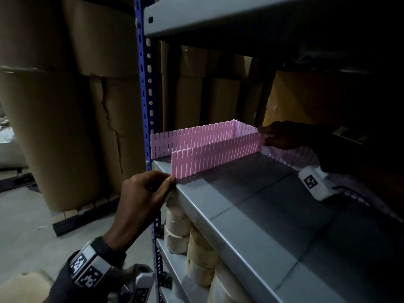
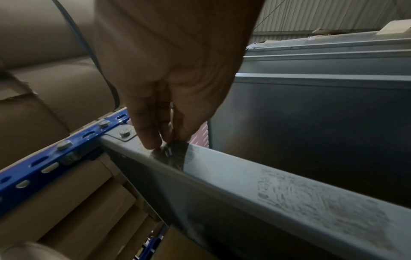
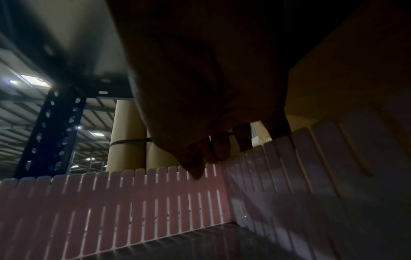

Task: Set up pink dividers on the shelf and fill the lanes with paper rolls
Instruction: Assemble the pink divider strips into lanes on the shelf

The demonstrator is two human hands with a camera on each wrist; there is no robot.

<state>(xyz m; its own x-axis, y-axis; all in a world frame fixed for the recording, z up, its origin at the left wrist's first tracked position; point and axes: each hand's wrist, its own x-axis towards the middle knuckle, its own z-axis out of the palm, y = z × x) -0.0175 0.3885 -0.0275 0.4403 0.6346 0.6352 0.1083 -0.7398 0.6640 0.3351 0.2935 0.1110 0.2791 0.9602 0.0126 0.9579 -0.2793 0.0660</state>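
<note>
From the head view I see my left hand (image 1: 144,191) with fingers curled, pinching the near end of the front divider (image 1: 216,157) at the shelf (image 1: 240,215) edge, while my right hand (image 1: 282,135) closes on its far end where it meets the back divider (image 1: 246,129); paper rolls (image 1: 196,248) sit below the shelf. At the left wrist, fingertips (image 2: 151,140) bunch together against the shelf lip beside the pink edge. At the right wrist, curled fingers (image 3: 195,168) grip the divider top at the corner.
</note>
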